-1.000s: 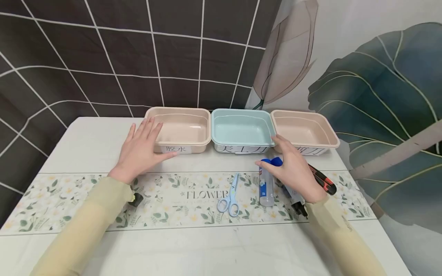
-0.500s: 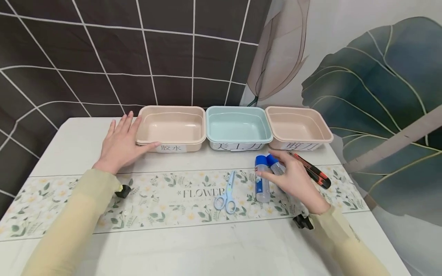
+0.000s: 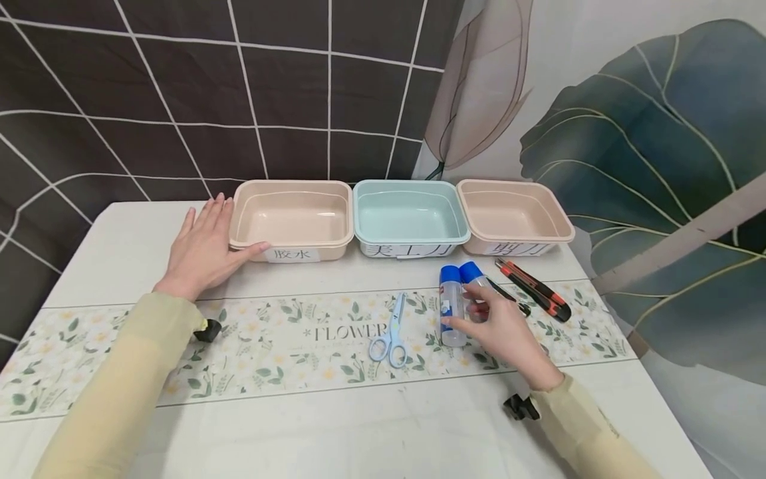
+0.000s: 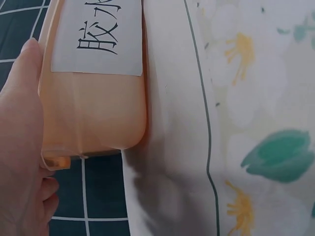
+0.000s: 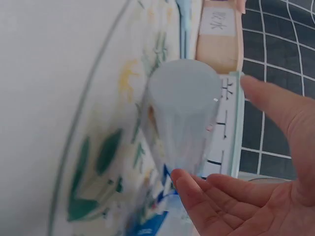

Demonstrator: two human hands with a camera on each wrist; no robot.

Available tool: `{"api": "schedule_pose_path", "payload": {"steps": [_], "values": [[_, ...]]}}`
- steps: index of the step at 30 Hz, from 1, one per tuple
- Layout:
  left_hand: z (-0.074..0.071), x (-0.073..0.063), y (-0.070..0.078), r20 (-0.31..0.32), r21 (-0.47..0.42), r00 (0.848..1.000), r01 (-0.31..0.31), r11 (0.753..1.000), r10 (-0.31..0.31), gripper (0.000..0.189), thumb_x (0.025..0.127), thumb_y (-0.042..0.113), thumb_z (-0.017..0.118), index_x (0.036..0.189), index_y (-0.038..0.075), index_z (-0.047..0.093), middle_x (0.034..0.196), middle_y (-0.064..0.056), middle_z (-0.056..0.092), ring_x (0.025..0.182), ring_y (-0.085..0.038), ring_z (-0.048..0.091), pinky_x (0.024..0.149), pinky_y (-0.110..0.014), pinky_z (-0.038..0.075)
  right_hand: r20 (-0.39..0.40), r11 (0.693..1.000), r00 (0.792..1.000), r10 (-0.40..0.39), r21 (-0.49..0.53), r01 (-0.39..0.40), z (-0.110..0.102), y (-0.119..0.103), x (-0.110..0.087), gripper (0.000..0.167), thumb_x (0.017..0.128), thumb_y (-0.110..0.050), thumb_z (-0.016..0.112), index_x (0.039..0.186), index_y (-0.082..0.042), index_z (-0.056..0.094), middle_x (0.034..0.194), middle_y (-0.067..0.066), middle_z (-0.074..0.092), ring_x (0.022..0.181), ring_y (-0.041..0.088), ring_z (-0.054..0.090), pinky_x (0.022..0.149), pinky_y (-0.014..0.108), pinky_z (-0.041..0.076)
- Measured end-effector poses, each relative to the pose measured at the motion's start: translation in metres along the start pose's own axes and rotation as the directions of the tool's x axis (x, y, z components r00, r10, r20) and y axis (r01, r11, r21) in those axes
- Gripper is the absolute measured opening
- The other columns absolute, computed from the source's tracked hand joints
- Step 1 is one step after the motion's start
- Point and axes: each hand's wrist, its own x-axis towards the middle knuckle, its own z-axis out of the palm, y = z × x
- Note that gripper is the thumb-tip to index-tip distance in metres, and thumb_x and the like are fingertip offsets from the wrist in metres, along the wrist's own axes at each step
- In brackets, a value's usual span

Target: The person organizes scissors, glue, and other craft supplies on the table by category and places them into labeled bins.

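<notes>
My left hand (image 3: pixel 200 253) rests against the left side of a pink box (image 3: pixel 293 226), its fingers extended and its thumb along the front rim. The left wrist view shows the thumb side of that hand (image 4: pixel 22 123) on the box's edge. My right hand (image 3: pixel 505 326) is over two clear glue bottles with blue caps, thumb and fingers apart. One glue bottle (image 3: pixel 453 309) lies left of the fingers; the other glue bottle (image 3: pixel 474 273) is partly hidden behind them. In the right wrist view, the fingertips are close to a glue bottle (image 5: pixel 182 108); I cannot tell whether they touch.
Light blue scissors (image 3: pixel 391 332) lie left of the bottles. A red and black utility knife (image 3: pixel 535 291) lies right, beside a thin dark object (image 3: pixel 509 295) half covered by the hand. A blue box (image 3: pixel 413 216) and another pink box (image 3: pixel 514 213) continue the labelled row.
My left hand has shifted left, from over the pink box's corner to its side. My right hand has drawn back from the boxes and lowered toward the glue bottles.
</notes>
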Motion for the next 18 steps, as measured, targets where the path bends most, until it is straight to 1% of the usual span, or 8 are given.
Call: {"api": "schedule_pose_path", "payload": {"steps": [2, 5, 10, 14, 18], "values": [[-0.0007, 0.0001, -0.0001, -0.001, 0.008, 1.000, -0.002, 1.000, 0.002, 0.114, 0.092, 0.077, 0.047, 0.160, -0.007, 0.010, 0.166, -0.027, 0.010, 0.152, -0.042, 0.010, 0.122, -0.050, -0.008, -0.008, 1.000, 1.000, -0.009, -0.005, 0.009, 0.0040, 0.0022, 0.0002, 0.080, 0.082, -0.042, 0.086, 0.142, 0.002, 0.055, 0.114, 0.013, 0.069, 0.092, 0.022, 0.067, 0.076, 0.039, 0.058], [-0.0017, 0.0001, 0.0001, 0.006, 0.019, 1.000, -0.010, 1.000, 0.010, 0.114, 0.092, 0.077, 0.046, 0.159, -0.008, 0.010, 0.166, -0.026, 0.009, 0.152, -0.042, 0.010, 0.122, -0.050, -0.007, -0.016, 0.999, 0.999, -0.038, -0.007, 0.038, 0.0089, 0.0052, 0.0005, 0.079, 0.080, -0.032, 0.089, 0.142, 0.003, 0.055, 0.113, 0.013, 0.069, 0.084, 0.018, 0.068, 0.070, 0.032, 0.057], [-0.0038, -0.0001, -0.0005, 0.019, 0.022, 0.999, -0.029, 0.999, 0.029, 0.113, 0.094, 0.075, 0.046, 0.158, -0.010, 0.009, 0.165, -0.028, 0.009, 0.153, -0.039, 0.006, 0.122, -0.046, -0.009, -0.018, 0.998, 0.998, -0.066, 0.001, 0.066, 0.0116, 0.0067, 0.0005, 0.080, 0.078, -0.026, 0.091, 0.142, 0.003, 0.054, 0.110, 0.014, 0.069, 0.076, 0.014, 0.067, 0.059, 0.027, 0.055], [-0.0053, -0.0001, -0.0012, 0.028, 0.014, 0.999, -0.040, 0.999, 0.040, 0.112, 0.094, 0.074, 0.046, 0.158, -0.011, 0.010, 0.165, -0.029, 0.010, 0.153, -0.039, 0.006, 0.123, -0.045, -0.007, 0.020, 0.999, 0.999, -0.046, 0.029, 0.046, 0.0101, 0.0059, 0.0004, 0.080, 0.079, -0.021, 0.090, 0.145, 0.003, 0.052, 0.115, 0.015, 0.068, 0.077, 0.015, 0.067, 0.057, 0.028, 0.056], [-0.0062, 0.0003, -0.0012, 0.046, 0.011, 0.998, -0.042, 0.999, 0.041, 0.112, 0.094, 0.074, 0.046, 0.158, -0.011, 0.009, 0.165, -0.029, 0.008, 0.153, -0.039, 0.005, 0.123, -0.047, -0.005, 0.056, 0.999, 0.998, -0.033, 0.027, 0.031, 0.0087, 0.0038, 0.0021, 0.078, 0.079, -0.013, 0.086, 0.146, 0.003, 0.050, 0.118, 0.015, 0.067, 0.079, 0.017, 0.064, 0.059, 0.029, 0.055]]}}
